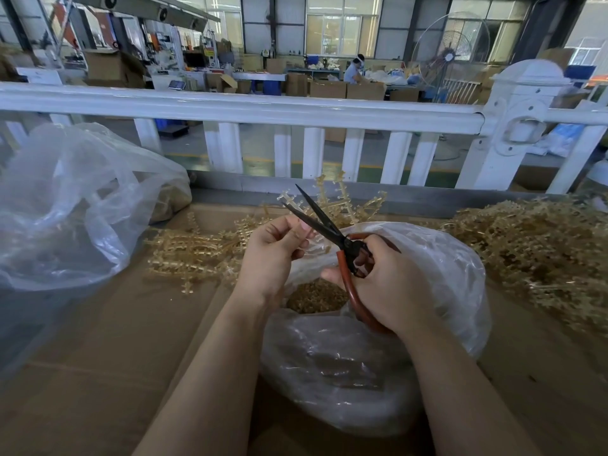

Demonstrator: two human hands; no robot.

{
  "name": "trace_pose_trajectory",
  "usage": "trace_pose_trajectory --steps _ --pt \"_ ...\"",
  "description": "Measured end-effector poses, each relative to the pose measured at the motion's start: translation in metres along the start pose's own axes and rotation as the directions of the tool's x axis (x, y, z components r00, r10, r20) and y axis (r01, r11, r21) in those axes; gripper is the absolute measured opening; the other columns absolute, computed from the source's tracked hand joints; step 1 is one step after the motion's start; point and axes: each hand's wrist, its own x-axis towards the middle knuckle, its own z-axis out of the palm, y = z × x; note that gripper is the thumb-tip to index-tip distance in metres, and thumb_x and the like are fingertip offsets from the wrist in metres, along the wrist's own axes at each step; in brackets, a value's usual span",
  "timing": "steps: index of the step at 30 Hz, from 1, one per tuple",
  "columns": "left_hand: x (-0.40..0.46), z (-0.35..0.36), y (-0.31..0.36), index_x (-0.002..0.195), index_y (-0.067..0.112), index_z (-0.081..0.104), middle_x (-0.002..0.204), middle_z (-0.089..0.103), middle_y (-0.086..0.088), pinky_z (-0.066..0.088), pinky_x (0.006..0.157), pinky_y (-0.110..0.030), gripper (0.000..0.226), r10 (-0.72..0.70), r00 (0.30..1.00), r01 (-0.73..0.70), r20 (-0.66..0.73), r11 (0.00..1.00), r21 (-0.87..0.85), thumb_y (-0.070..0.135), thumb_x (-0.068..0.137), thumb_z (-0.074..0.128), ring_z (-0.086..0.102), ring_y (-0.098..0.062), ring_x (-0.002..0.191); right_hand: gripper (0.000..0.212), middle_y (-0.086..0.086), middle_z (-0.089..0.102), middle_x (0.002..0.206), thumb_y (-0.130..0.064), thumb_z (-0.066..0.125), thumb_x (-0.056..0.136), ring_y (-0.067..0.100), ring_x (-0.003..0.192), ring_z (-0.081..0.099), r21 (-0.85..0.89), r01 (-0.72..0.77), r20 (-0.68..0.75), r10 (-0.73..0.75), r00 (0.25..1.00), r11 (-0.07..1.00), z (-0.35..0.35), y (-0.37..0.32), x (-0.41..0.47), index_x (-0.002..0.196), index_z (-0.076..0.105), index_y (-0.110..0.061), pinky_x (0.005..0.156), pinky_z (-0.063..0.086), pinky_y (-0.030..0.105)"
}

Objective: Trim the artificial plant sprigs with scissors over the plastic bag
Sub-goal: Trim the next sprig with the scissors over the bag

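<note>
My left hand (274, 250) pinches the stem of a tan plastic sprig (342, 200) that fans up behind the blades. My right hand (386, 284) grips the red handles of black-bladed scissors (324, 222). The blades are parted, and their tips point up and left at one branch of the sprig. Both hands hover over a clear plastic bag (411, 357) whose open mouth shows brown trimmings (316, 296) inside.
A pile of tan sprigs (194, 251) lies left of the hands and a larger heap (539, 255) on the right, all on brown cardboard (115, 340). A big clear bag (65, 205) sits at left. A white railing (296, 113) borders the far edge.
</note>
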Motion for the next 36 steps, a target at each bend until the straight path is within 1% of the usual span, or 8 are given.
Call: trace_pose_trajectory --steps 5,11,15,17,21,28,33,36 --pt "-0.0008 -0.0003 -0.0006 0.075 0.017 0.069 0.066 0.058 0.006 0.044 0.066 -0.015 0.026 0.002 1.000 -0.003 0.017 1.000 0.019 0.008 0.096 0.058 0.050 -0.005 0.064 0.069 -0.024 0.055 0.085 -0.090 0.049 0.065 0.000 0.080 0.057 -0.036 -0.016 0.011 0.016 1.000 0.999 0.0016 0.0019 0.0005 0.100 0.055 -0.031 0.067 0.052 0.023" --pt "-0.0015 -0.0012 0.0002 0.068 0.024 0.075 0.067 0.063 0.009 0.045 0.064 -0.013 0.032 0.030 0.999 -0.030 0.036 1.000 0.003 0.011 0.094 0.062 0.052 -0.002 0.064 0.068 -0.021 0.058 0.089 -0.088 0.052 0.066 0.003 0.082 0.060 -0.048 -0.028 0.002 0.028 1.000 0.998 0.0035 0.0029 0.0010 0.100 0.057 -0.029 0.071 0.055 0.027" --pt "-0.0005 -0.0025 -0.0008 0.069 0.021 0.076 0.065 0.063 0.006 0.047 0.061 -0.014 0.027 0.024 1.000 -0.023 0.009 0.999 -0.044 0.011 0.091 0.064 0.053 -0.003 0.061 0.063 -0.018 0.059 0.084 -0.086 0.058 0.068 0.003 0.078 0.059 -0.062 -0.036 0.010 0.036 0.999 0.997 0.0033 0.0032 0.0019 0.094 0.056 -0.028 0.069 0.056 0.028" --pt "-0.0002 -0.0029 -0.0012 0.071 0.018 0.074 0.066 0.063 0.004 0.047 0.062 -0.015 0.021 0.016 1.000 -0.016 0.002 0.998 -0.055 0.013 0.089 0.065 0.053 -0.004 0.062 0.065 -0.017 0.060 0.083 -0.087 0.057 0.067 0.002 0.076 0.058 -0.062 -0.038 0.011 0.038 0.999 0.997 0.0030 0.0030 0.0022 0.095 0.058 -0.028 0.067 0.054 0.025" --pt "0.0002 -0.0026 -0.0019 0.068 0.018 0.073 0.065 0.063 0.004 0.046 0.062 -0.015 0.014 0.005 1.000 -0.006 -0.020 0.997 -0.075 0.021 0.081 0.068 0.051 -0.006 0.062 0.079 -0.019 0.062 0.082 -0.096 0.035 0.060 0.000 0.073 0.056 -0.113 -0.021 -0.029 0.018 0.999 0.993 0.0008 -0.0011 0.0017 0.092 0.061 -0.029 0.060 0.043 0.015" --pt "0.0003 -0.0025 -0.0029 0.070 0.014 0.071 0.066 0.063 0.001 0.045 0.062 -0.016 0.013 -0.010 1.000 0.006 -0.030 0.993 -0.115 0.025 0.076 0.070 0.049 -0.009 0.064 0.079 -0.017 0.067 0.082 -0.095 0.031 0.062 0.002 0.069 0.055 -0.161 -0.001 -0.089 -0.014 0.996 0.987 -0.0017 -0.0047 0.0004 0.091 0.065 -0.030 0.057 0.034 0.010" --pt "0.0008 -0.0023 -0.0027 0.071 0.015 0.072 0.068 0.063 0.001 0.046 0.065 -0.017 0.013 0.003 1.000 -0.004 -0.019 0.996 -0.094 0.026 0.078 0.070 0.050 -0.010 0.066 0.084 -0.014 0.069 0.081 -0.095 0.030 0.064 0.005 0.072 0.061 -0.164 -0.005 -0.096 -0.011 0.995 0.986 -0.0017 -0.0035 0.0006 0.092 0.068 -0.027 0.064 0.051 0.021" --pt "0.0014 -0.0024 -0.0022 0.072 0.013 0.071 0.068 0.064 0.001 0.046 0.066 -0.018 0.013 0.019 1.000 -0.020 -0.018 0.996 -0.092 0.025 0.078 0.070 0.052 -0.009 0.066 0.083 -0.014 0.068 0.078 -0.095 0.030 0.065 0.005 0.070 0.062 -0.173 0.002 -0.106 -0.021 0.994 0.985 -0.0016 -0.0029 0.0004 0.089 0.067 -0.026 0.065 0.055 0.025"
